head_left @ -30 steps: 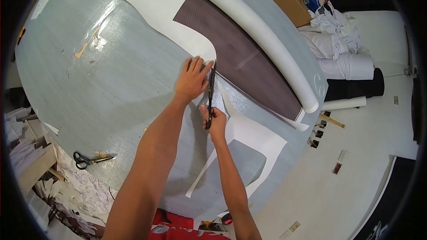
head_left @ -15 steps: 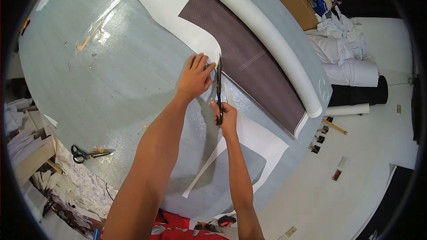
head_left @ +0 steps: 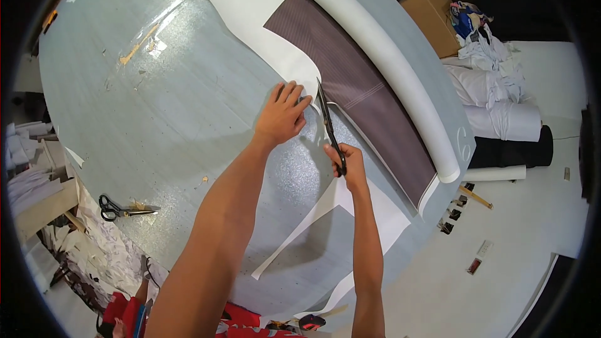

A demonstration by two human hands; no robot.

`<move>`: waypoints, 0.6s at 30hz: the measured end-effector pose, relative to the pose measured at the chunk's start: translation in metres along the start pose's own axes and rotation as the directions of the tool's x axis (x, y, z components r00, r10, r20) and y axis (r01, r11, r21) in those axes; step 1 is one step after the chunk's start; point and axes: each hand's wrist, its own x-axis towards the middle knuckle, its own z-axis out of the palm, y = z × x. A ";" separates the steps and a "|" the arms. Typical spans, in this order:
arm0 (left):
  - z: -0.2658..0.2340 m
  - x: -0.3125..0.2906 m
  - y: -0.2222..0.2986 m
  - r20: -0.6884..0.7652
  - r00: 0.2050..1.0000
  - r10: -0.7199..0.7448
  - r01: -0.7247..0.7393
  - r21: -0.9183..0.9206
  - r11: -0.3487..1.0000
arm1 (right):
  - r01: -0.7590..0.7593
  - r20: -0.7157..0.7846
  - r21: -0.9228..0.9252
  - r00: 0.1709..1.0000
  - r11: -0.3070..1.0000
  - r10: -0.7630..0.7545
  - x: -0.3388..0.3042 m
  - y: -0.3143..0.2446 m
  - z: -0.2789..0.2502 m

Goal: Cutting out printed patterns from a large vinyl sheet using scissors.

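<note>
A white-backed sheet with dark brown striped panels [head_left: 350, 75] lies on the grey table [head_left: 156, 125]. My left hand [head_left: 280, 114] rests flat on its white border [head_left: 275, 50], fingers spread near the edge. In my right hand [head_left: 349, 166] is a pair of black-handled scissors [head_left: 329, 122], the fingers wrapped round the handles. Their blades point away and slightly left, with the tips at the curved line between white border and brown panel. A white offcut [head_left: 391, 203] lies nearer to me, partly behind my right forearm.
A long white roll [head_left: 382, 56] borders the sheet at the right. A second pair of scissors [head_left: 125, 211] lies at the table's left edge, above a heap of scraps [head_left: 94, 238]. Past the far right edge are a cardboard box [head_left: 432, 19] and fabric rolls [head_left: 507, 122].
My right hand has moved right, so the scissors now lean with their handles to the right. The left hand stays on the white border. The whole view has shifted slightly.
</note>
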 end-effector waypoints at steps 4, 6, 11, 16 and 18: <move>-0.002 0.000 -0.003 -0.015 1.000 0.005 -0.005 0.039 0.999 | 0.011 0.035 0.044 0.999 0.999 -0.013 0.007 -0.009 0.010; -0.003 0.002 -0.001 -0.009 1.000 0.003 -0.003 0.011 1.000 | 0.017 0.019 0.048 1.000 0.999 -0.018 0.007 -0.009 0.009; 0.004 -0.003 0.002 0.004 1.000 0.002 -0.002 -0.003 1.000 | 0.004 0.011 0.014 1.000 1.000 -0.004 0.007 -0.006 0.002; 0.003 -0.002 0.001 0.027 1.000 0.004 -0.004 0.010 1.000 | -0.086 0.150 0.215 0.987 0.973 0.055 -0.022 -0.017 0.014; -0.003 -0.005 -0.003 0.050 0.999 -0.014 0.013 0.014 1.000 | -0.098 0.248 0.203 0.968 0.974 0.045 -0.050 -0.026 0.015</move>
